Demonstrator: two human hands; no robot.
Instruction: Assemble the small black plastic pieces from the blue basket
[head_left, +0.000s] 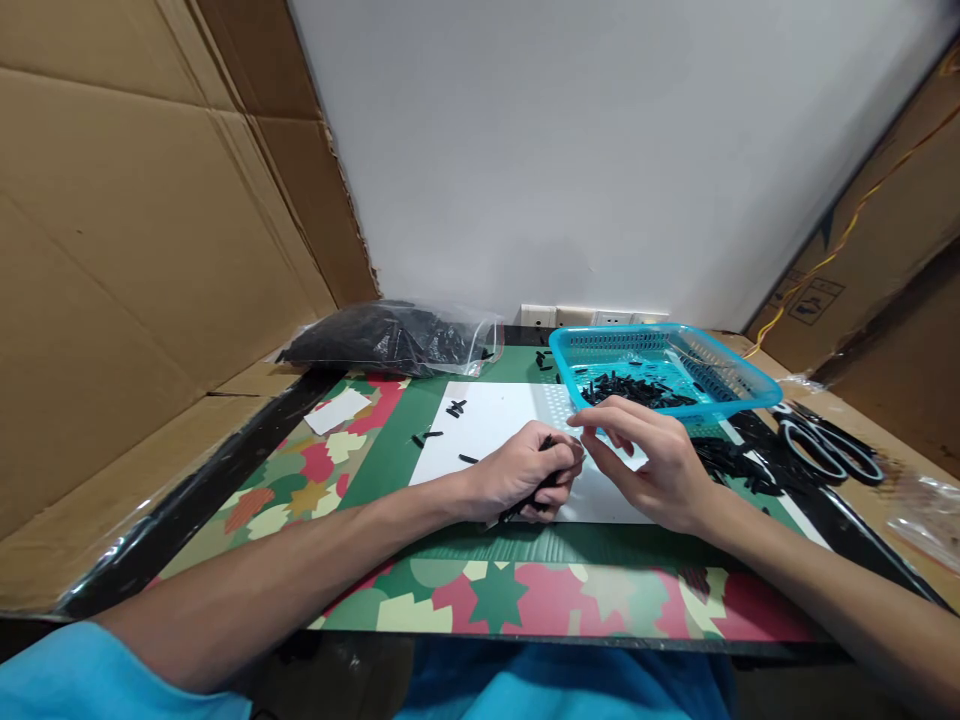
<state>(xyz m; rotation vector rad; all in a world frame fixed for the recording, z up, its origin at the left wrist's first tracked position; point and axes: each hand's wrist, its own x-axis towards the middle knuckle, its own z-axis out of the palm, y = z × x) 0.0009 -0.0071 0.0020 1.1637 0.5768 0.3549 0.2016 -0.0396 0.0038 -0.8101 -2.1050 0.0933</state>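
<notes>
My left hand (534, 472) is closed around a bunch of small black pieces (525, 505), whose ends stick out below and above the fingers. Close beside it on the right, my right hand (649, 455) has its thumb and index finger near the left fist; the other fingers are curled. Whatever may lie between its fingertips is too small to make out. Both hands are over a white sheet (469, 425), where a few loose black pieces (455, 408) lie to the left.
A blue basket (750, 385) with black pieces stands behind my right hand. A clear bag (382, 338) full of black pieces lies at the back left. More black pieces (731, 465) and scissors (829, 450) are at the right. Cardboard (150, 200) walls the left side.
</notes>
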